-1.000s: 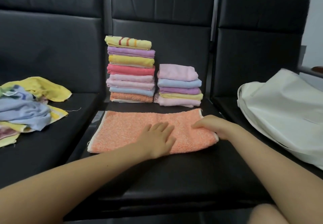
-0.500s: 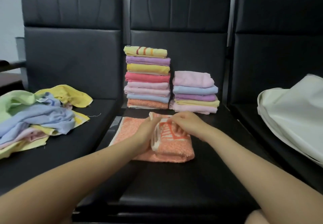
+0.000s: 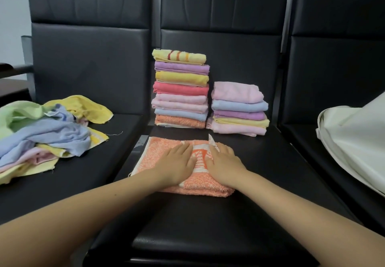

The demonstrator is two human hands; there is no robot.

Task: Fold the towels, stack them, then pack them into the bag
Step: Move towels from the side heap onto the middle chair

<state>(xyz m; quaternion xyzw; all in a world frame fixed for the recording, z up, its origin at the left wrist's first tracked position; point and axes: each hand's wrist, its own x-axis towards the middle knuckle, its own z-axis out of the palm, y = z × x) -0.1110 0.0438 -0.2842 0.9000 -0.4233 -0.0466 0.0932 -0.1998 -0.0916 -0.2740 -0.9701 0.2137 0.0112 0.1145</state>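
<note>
Pressing flat on the folded orange towel, both hands, left and right, seemingly with straight fingers

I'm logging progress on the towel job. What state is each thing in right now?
orange towel: folded over, lying flat on the middle seat.
left hand: flat, pressing the orange towel.
right hand: flat, pressing the orange towel.
tall stack: eight folded towels, upright.
short stack: five folded towels, beside the tall stack.
loose towels: unfolded, heaped on the left seat.
white bag: on the right seat; no towels visible in it.
</note>
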